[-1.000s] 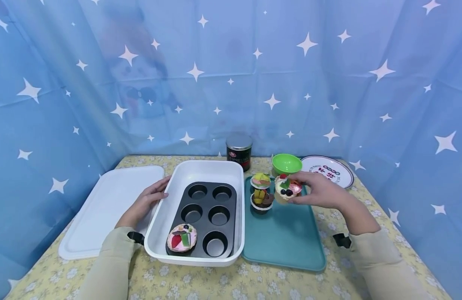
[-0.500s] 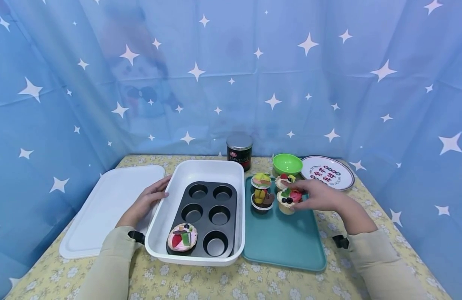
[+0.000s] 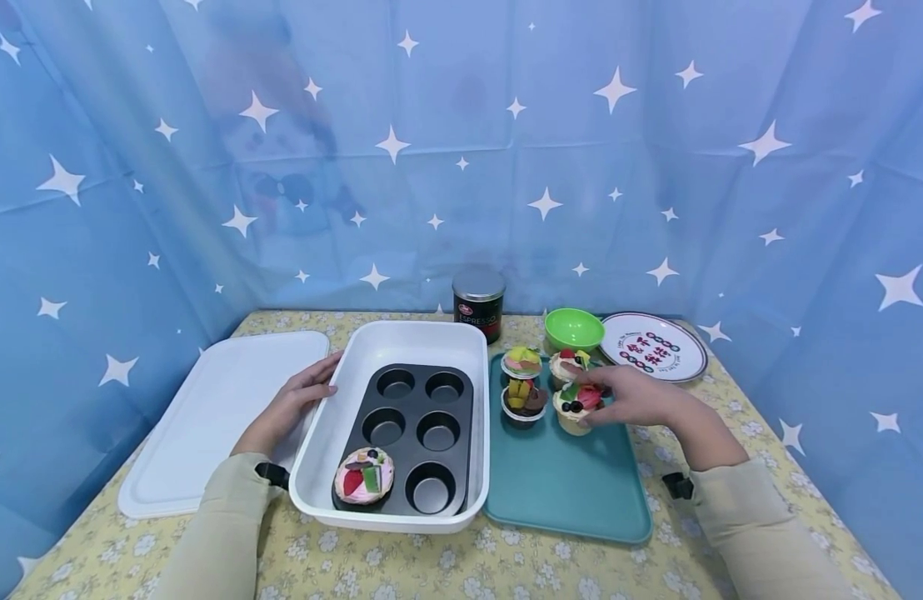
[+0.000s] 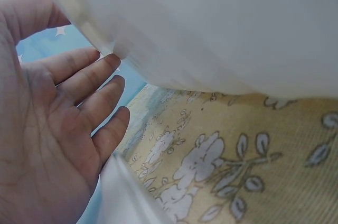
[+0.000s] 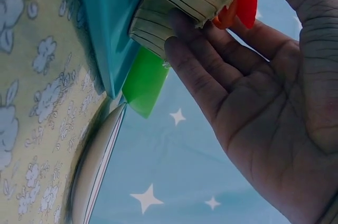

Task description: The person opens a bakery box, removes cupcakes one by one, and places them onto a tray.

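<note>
My left hand (image 3: 300, 400) rests against the left wall of a white rectangular bin (image 3: 390, 523); in the left wrist view its fingers lie loosely along the outside. Inside the bin is a dark muffin tin (image 3: 412, 450), with a pink-topped cupcake (image 3: 364, 477) in its near-left cup and the other cups bare. My right hand (image 3: 637, 396) holds a cream-topped cupcake (image 3: 574, 408) with berries and red fruit between thumb and fingers, low on the teal tray (image 3: 574, 492). Behind it stands another fruit cupcake (image 3: 566, 367). To the left are a chocolate cupcake (image 3: 523, 404) and a yellow-topped cupcake (image 3: 521, 361).
A white lid (image 3: 229, 417) lies flat left of the bin. Along the back stand a black espresso can (image 3: 478, 307), a green bowl (image 3: 574, 329) and a white patterned plate (image 3: 652, 346). A floral cloth (image 3: 341, 567) covers the table, with a starry blue curtain behind.
My right hand has lowered the cream-topped cupcake slightly toward me on the teal tray, uncovering the fruit cupcake behind it. The left hand stays at the bin.
</note>
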The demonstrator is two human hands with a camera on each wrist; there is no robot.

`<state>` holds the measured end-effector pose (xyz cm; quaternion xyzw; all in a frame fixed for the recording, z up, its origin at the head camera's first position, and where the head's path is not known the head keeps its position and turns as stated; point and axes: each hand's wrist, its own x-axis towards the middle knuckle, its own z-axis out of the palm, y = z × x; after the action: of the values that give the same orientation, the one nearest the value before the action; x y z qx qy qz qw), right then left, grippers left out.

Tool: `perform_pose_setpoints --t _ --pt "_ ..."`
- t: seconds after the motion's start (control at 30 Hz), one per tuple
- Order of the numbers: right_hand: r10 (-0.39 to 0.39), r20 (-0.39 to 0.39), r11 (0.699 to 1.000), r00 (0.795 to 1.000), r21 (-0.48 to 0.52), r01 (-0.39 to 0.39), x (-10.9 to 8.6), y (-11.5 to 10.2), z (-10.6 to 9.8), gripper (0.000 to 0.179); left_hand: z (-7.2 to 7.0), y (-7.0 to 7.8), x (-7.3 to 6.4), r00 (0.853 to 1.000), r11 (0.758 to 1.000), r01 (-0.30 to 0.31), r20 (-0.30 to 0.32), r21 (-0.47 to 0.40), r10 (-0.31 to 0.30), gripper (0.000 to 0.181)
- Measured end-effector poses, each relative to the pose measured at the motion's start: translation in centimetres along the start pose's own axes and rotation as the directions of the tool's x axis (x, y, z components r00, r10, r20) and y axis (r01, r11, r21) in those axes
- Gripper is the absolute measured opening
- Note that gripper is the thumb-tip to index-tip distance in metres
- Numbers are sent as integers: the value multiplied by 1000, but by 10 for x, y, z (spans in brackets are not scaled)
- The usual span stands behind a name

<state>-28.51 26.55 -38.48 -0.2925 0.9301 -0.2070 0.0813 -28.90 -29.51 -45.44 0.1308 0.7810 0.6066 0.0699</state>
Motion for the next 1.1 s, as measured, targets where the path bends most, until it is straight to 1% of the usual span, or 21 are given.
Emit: perform_pose_setpoints --t 0.07,0.3,0.43,0.53,0.67,0.9,1.1 --pt "3 -3 1000 1000 -7 -3 0 -1 0 74 0 0 0 1000 1000 -1 1 -2 1 64" --pt "2 24 1000 1000 11 -2 -1 -1 -1 78 0 -1 0 1000 1000 -7 7 -7 7 64" --pt "2 31 1000 1000 25 -3 -3 -1 -2 71 -1 -1 0 1000 1000 -9 8 -9 9 65" --pt "11 51 999 999 45 -13 -4 -2 -3 67 -1 -1 0 1000 1000 -7 8 -7 7 65" --pt "21 64 998 998 51 -25 -4 -4 -3 68 0 -1 0 1000 1000 1 5 -1 -1 65" --pt "27 62 999 998 40 -29 -4 -3 -3 69 0 -1 0 1000 1000 12 -1 3 -12 64" --pt "47 58 998 997 34 -49 -7 -4 -5 71 -1 -1 1 1000 1000 11 1 6 -11 64"
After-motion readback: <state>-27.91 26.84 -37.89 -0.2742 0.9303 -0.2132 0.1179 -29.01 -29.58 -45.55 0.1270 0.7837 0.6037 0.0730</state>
